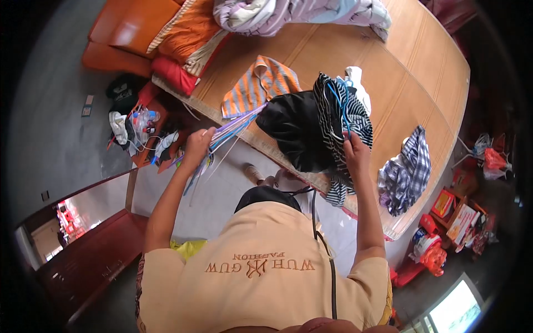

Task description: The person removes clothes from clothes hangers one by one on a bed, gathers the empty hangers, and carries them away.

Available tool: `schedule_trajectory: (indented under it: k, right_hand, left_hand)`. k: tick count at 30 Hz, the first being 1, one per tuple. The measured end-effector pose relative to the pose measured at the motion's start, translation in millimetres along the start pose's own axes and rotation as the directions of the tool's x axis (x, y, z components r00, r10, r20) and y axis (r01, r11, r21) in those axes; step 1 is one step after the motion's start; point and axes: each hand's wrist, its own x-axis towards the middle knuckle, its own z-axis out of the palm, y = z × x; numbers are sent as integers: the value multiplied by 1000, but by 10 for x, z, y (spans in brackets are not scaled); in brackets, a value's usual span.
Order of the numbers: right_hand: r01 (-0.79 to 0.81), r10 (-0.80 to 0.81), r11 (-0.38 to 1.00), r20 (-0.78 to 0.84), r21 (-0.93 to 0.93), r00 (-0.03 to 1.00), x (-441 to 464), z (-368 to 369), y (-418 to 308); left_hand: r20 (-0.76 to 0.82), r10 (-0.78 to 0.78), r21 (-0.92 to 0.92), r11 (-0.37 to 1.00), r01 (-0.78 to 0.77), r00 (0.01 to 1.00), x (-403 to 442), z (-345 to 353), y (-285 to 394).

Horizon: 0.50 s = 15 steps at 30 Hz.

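Note:
My left hand [199, 145] is closed around a bundle of thin hangers [236, 126] in purple, blue and white, whose ends reach over the bed edge. My right hand [355, 149] grips a blue hanger [343, 102] lying against a black-and-white striped garment [325, 91]. Black cloth [291, 127] spreads between the hands, partly over the bed's edge. Behind it lies an orange-and-grey striped shirt [261, 86]. A white cloth [358, 86] shows past the striped garment. To the right rests a checked shirt [408, 172], crumpled.
The clothes lie on a bed with a bamboo-like mat [427, 72]. A rolled lilac quilt [311, 14] and orange cushions [189, 41] are at the back. A cluttered stool [150, 130] stands left; boxes [463, 225] and a red bag [433, 258] sit at the right.

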Motion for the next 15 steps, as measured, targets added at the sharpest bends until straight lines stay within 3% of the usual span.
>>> schedule_trajectory:
  k: [2,4,7,8,10,13,15]
  right_hand:
    - [78,-70,992,88,-95,994,-60,27,-182]
    - [246,-220,920,117,-306,968,-91,144,-364]
    - [321,-284,866,152,-385,947,-108,432,-517]
    - [400,-383,844,121,-359,916,-99,546,-579]
    - [454,-432,807,146,-377,890,-74,723,-740]
    - [536,-511,769,167,-350,843,14,951,-925]
    - [578,-562,750,152,-323,813,36,1068,-1039]
  left_hand:
    - [-50,-21,-58,998,18,999,-23,-133,79]
    - [-158,-26,-296,955,-22,987,61,-193,39]
    - [-151,-94,-493,870,8,984,119,-65,123]
    - [-130,-95,-597,802,-2,987,165,0,164]
    - [-116,-49,-611,791,-33,992,226,170,233]
    - [-1,-60,-709,704,41,998,198,332,558]
    - [12,16,-855,518,3,1000,161,445,734]
